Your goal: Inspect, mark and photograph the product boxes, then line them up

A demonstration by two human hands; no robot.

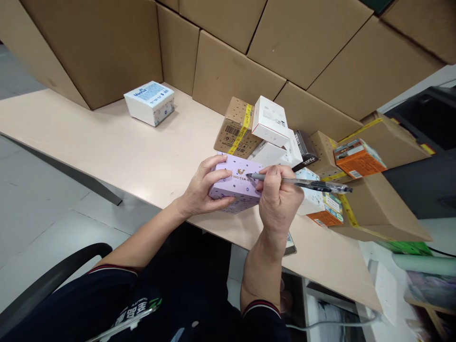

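My left hand (204, 189) grips the left side of a small lilac box (238, 183) printed with gold lettering, holding it at the front edge of the table (117, 147). My right hand (278, 199) is closed on a pen (302, 184), whose tip touches the top of the lilac box. The pen's body points off to the right.
Behind the lilac box lies a pile of small parcels: a brown taped box (237, 128), white boxes (271, 121), an orange box (358, 158), flat cardboard (377, 209). A white-blue pack (150, 102) sits at the back left. Big cartons (228, 71) wall the rear. A chair arm (53, 278) is at lower left.
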